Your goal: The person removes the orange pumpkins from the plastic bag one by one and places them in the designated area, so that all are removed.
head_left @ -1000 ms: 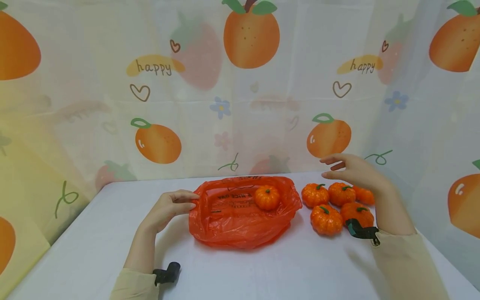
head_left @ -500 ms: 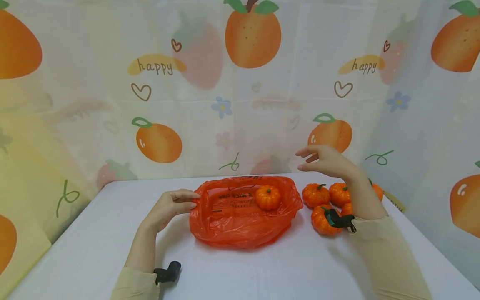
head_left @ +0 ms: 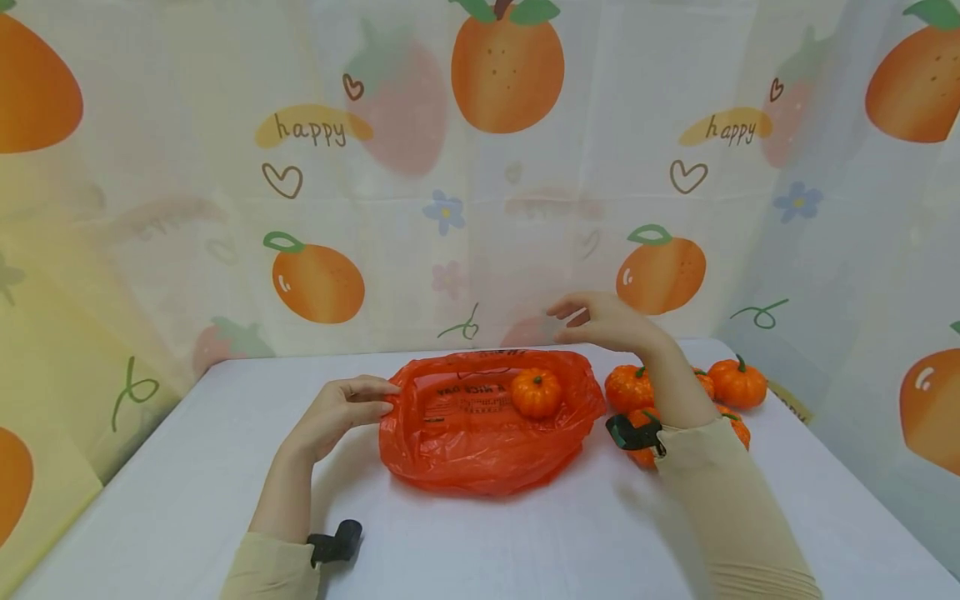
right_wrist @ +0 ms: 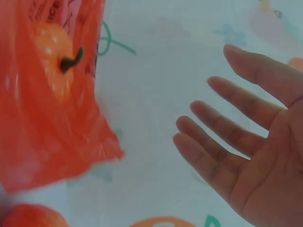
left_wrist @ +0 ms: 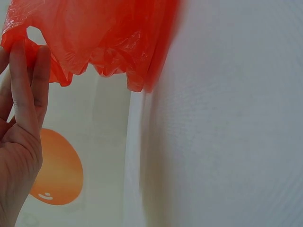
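A red plastic bag point(head_left: 480, 454) with dark print lies opened out at the middle of the table, its mouth upward. Inside, toward its right side, sits a small orange pumpkin point(head_left: 536, 393) with a green stem. My left hand point(head_left: 337, 417) pinches the bag's left rim between thumb and fingers; in the left wrist view the red film point(left_wrist: 109, 33) hangs beside those fingers. Raised behind and over the bag's right end, my right hand point(head_left: 607, 323) holds nothing, and its fingers point(right_wrist: 227, 127) are spread and relaxed in the right wrist view.
Several more small pumpkins point(head_left: 738, 383) stand to the right of the bag, partly hidden by my right forearm and sleeve point(head_left: 720, 492). A fruit-print curtain point(head_left: 480, 208) hangs behind the white table point(head_left: 480, 550) and along both sides.
My right hand has moved left, from over the group of pumpkins to over the bag's right end. The left hand, the bag and the pumpkin inside it have stayed put.
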The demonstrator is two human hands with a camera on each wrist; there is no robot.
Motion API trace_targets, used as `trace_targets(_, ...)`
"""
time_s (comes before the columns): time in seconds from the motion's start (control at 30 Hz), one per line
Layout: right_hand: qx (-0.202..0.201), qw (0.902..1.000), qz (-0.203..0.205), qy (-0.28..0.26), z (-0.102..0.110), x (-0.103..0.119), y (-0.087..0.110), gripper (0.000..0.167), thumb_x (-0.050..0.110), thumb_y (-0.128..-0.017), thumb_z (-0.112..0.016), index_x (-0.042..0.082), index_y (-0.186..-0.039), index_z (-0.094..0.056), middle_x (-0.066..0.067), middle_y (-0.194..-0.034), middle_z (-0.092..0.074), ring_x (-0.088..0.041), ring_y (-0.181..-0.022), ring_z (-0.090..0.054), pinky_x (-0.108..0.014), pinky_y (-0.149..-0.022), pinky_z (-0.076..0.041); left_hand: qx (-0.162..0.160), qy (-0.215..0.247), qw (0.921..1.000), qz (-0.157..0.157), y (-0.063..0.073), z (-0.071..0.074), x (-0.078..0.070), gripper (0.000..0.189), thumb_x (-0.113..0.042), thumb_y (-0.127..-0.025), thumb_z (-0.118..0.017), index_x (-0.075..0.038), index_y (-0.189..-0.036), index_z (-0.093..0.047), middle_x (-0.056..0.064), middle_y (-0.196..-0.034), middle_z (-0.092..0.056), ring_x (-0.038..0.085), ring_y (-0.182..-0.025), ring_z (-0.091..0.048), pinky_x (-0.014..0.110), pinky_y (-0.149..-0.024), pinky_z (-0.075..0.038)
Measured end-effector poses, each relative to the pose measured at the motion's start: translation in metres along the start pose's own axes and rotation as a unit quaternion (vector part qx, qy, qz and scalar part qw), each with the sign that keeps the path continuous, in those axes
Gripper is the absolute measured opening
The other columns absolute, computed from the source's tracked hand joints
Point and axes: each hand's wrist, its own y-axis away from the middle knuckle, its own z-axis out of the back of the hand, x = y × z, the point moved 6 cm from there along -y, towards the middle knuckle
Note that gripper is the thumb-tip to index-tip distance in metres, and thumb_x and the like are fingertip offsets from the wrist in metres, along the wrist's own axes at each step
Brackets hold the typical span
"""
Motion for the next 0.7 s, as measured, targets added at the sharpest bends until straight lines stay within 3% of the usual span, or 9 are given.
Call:
trace_targets(0.33,0.026,0.9994,0.018,-0.017,-0.02,0.005,-0.022,0.041,0.031,-0.091,-0.068,0.015,-0.128,-0.064,-0.01,-0.129,-0.067,-0.032,-0.12,-0.062,-0.047,-0.1,-0.053,-0.001,0.007,1.0,-0.005,-0.001,0.001,0.001,0.036,-0.012,-0.092,-0.066,0.006,-0.122,-0.065,-0.01,-0.109,-0.069,0.007,-0.097,-0.071,0.024,-0.087,-0.058)
trace_targets(0.5,0.078,0.9938,-0.01,-0.079,-0.032,-0.002,-0.03,0.041,0.029,-0.092,-0.066,0.014,-0.13,-0.063,-0.011,-0.133,-0.064,-0.028,-0.118,-0.063,-0.045,-0.1,-0.055,-0.002,0.007,1.0,-0.005,0.0,0.001,0.0,0.035,-0.012,-0.092,-0.065,0.006,-0.122,-0.065,-0.011,-0.108,-0.069,0.006,-0.097,-0.07,0.023,-0.087,-0.058)
trace_targets(0.7,0.128,0.9818,-0.048,-0.132,-0.044,-0.015,-0.038,0.04,0.028,-0.091,-0.069,0.015,-0.128,-0.064,-0.009,-0.137,-0.062,-0.033,-0.123,-0.061,-0.049,-0.105,-0.051,-0.003,0.01,0.9999,-0.006,0.001,0.001,0.0,0.035,-0.012,-0.092,-0.066,0.006,-0.121,-0.065,-0.01,-0.108,-0.069,0.007,-0.097,-0.07,0.024,-0.087,-0.059)
